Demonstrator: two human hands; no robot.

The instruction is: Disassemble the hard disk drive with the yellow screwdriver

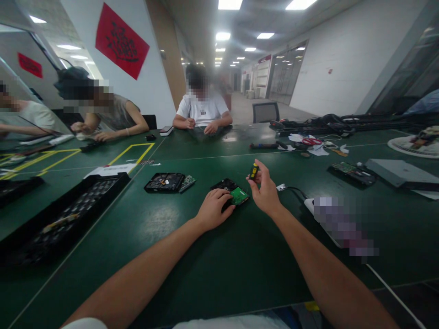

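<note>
A black hard drive with a green circuit board lies on the table in front of me. My left hand rests on its near left side, the fingers over the edge and pressed against it. Above the drive's right end, my right hand is closed round the yellow-and-black handle of a small screwdriver. The handle points up; the shaft is too thin to make out clearly, so I cannot tell whether its tip touches the board. To the left lies another opened hard drive, a loose circuit board beside it.
A long black tray stands at the left. On the right are a blurred-out device with a cable, another drive and a grey box. Red scissors lie among scraps farther back. Several people sit across the green table.
</note>
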